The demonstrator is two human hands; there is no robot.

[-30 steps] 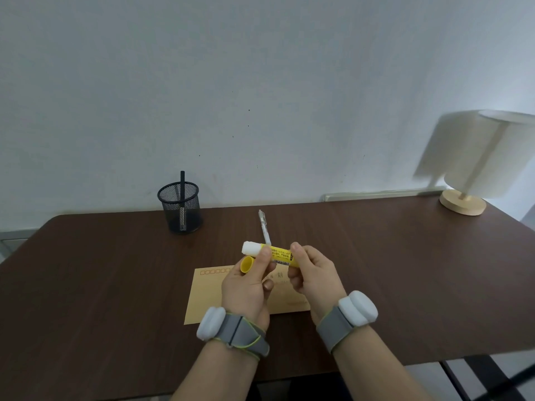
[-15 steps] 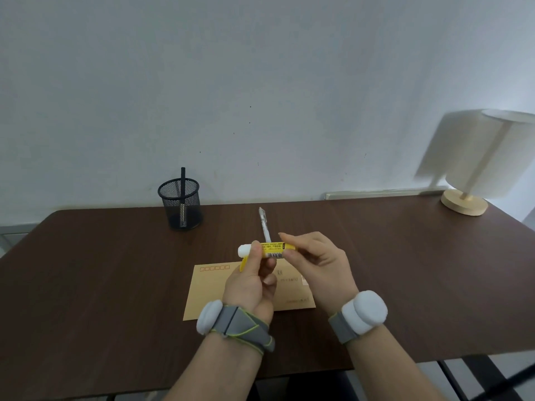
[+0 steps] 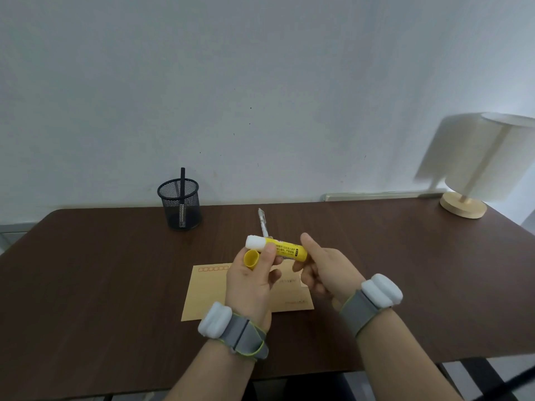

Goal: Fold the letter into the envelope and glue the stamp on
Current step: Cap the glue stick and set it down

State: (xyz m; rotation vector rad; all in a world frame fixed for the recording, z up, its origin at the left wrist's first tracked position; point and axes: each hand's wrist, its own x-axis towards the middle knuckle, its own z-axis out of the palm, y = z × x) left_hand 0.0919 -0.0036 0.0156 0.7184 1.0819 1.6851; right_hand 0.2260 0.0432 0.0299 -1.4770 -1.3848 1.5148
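Observation:
A yellow glue stick (image 3: pixel 285 249) with its white glue end bared points left, held level above the table. My left hand (image 3: pixel 254 280) grips its front part with the thumb and also holds the yellow cap (image 3: pixel 251 259), open end up. My right hand (image 3: pixel 324 270) pinches the stick's base end. Under both hands a tan envelope (image 3: pixel 208 293) lies flat on the dark wooden table (image 3: pixel 101 285), red postcode boxes at its top left. A small pale patch, perhaps the stamp (image 3: pixel 304 283), shows by my right fingers; mostly hidden.
A white pen (image 3: pixel 263 222) lies behind the envelope. A black mesh pen holder (image 3: pixel 180 204) with one dark pen stands at the back left. A lamp with a wooden base (image 3: pixel 463 208) stands at the back right corner. The wall is close behind.
The cap, hidden half a second ago, shows again in my left hand. My right hand has turned on the stick's base. The stick stays level above the envelope.

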